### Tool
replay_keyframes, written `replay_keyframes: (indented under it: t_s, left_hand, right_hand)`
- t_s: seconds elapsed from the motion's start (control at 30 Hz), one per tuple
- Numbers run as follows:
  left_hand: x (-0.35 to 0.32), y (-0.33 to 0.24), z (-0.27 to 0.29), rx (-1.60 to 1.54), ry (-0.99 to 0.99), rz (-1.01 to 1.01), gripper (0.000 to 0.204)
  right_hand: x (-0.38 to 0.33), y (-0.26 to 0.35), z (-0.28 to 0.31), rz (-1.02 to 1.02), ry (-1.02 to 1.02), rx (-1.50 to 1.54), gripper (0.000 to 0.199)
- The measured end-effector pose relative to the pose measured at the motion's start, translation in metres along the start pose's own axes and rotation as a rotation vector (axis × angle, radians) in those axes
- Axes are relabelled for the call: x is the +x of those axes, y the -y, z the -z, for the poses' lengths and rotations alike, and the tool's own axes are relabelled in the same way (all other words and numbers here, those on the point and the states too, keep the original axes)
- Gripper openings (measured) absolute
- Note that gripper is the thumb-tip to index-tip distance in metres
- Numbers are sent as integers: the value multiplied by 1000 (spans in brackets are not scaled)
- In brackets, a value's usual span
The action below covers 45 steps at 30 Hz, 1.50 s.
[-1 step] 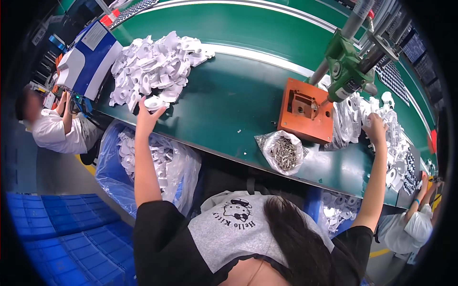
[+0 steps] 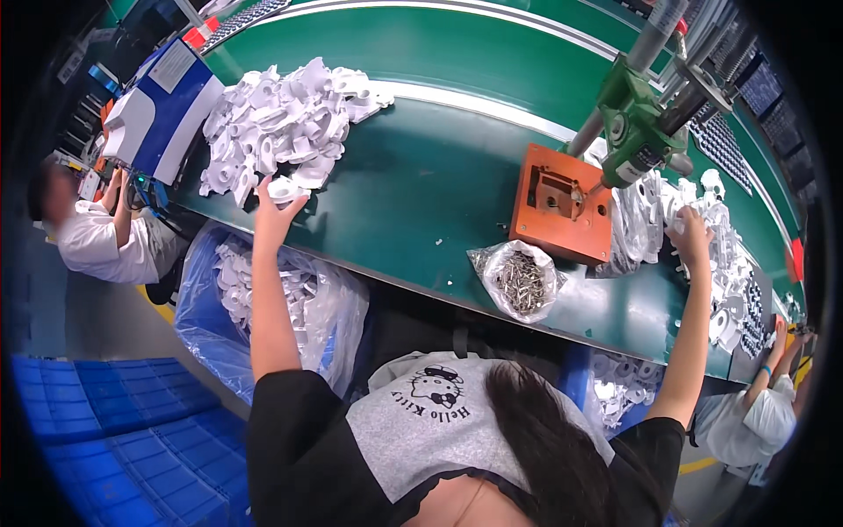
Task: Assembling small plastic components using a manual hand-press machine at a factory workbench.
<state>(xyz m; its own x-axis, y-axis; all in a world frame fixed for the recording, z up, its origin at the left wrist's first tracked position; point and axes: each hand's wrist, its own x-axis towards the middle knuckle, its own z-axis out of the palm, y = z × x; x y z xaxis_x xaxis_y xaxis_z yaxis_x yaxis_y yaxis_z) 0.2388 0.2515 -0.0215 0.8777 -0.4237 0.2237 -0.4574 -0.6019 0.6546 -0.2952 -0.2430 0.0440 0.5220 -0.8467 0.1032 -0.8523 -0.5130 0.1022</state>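
My left hand [image 2: 274, 220] is at the near edge of a big heap of white plastic parts [image 2: 281, 123], its thumb and fingers closed round one white plastic part [image 2: 286, 189]. On the far right, my right hand [image 2: 691, 235] reaches into a second heap of white plastic parts [image 2: 724, 263]. Its fingers are bent against a white part there, partly hidden by the hand. Between my hands stands a green press [image 2: 634, 132] over an orange fixture block [image 2: 555, 230]. A clear bag of small metal pins [image 2: 522, 283] lies open in front of the block.
A blue-and-white machine [image 2: 167, 110] stands left of the left heap. Below the bench edge, a lined blue bin [image 2: 206, 307] holds more white parts, and another bin [image 2: 575, 378] sits at the right. Blue crates [image 2: 132, 439] are stacked lower left. Other people work at both sides.
My left hand has shifted very slightly to the right with the white part. My right hand stays at the right heap, almost unmoved.
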Motion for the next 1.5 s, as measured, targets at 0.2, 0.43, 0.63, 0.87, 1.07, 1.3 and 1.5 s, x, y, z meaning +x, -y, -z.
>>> replay_keyframes:
  t_s: [0.2,0.43,0.63,0.87,1.07,1.3,1.5]
  left_hand:
    - [2,7,-35,-287,-306,-86,55]
    - [-48,-74,-12,-1040,-59,80,41]
    - [-125,-204,-86,-1085,771,-115,52]
    - [-155,-257,-98,-1218,895,25,41]
    - [-156,-252,-104,-1175,1043,21,38]
    - [-159,-248,-115,-1238,1124,172,43]
    - [-170,-270,-110,-1571,1065,409,49]
  right_hand:
    - [-29,-8,10,121,-471,610,32]
    - [-101,74,48,124,-474,1049,80]
    - [-144,205,70,746,-94,1020,81]
    - [-168,230,55,622,-129,1156,76]
    - [-164,219,55,713,-1,1241,73]
    - [-160,224,30,701,39,1305,78]
    - [-158,222,8,488,-165,1417,86]
